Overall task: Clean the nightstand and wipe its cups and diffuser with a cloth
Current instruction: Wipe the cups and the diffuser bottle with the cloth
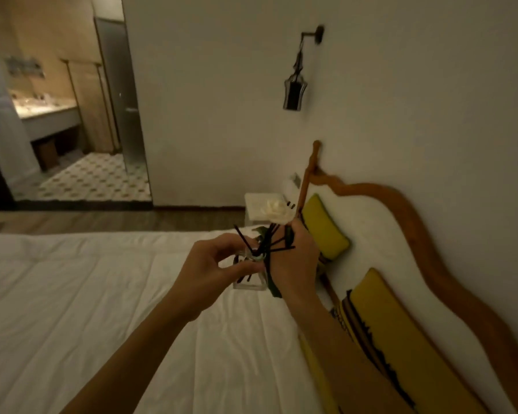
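While both hands (pixel 210 264) (pixel 293 258) grip the diffuser (pixel 251 273), white bed (pixel 102 294) below, bathroom (pixel 57 115) beyond.

Diffuser (pixel 251 270) over bed (pixel 102 294), btwn hands.

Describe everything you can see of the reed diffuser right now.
The reed diffuser is a clear, square glass bottle held upright in the air above the white bed. Black reeds fan out from its neck beside a cream artificial flower with green leaves. The left hand and right hand grip it from either side.
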